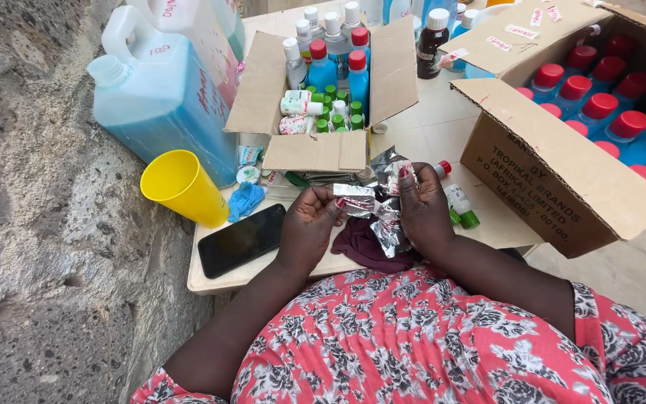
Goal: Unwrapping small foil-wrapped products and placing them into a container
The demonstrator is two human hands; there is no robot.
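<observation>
A red floral-print garment (428,337) is filling the bottom of the view, with both forearms reaching forward over it. The left hand (309,224) is pinching one end of a crinkled strip of silver foil sachets (379,206) between thumb and fingers, while the right hand (424,206) is gripping the other side, so the strip is hanging between the two hands, just above a dark maroon cloth (364,247) on the table (211,280). A black phone (241,239) is lying just left of the left hand, beside a yellow cup (181,187). Small green-capped bottles (461,209) are lying just right of the right hand, near an open cardboard box (555,172) of red-capped bottles.
</observation>
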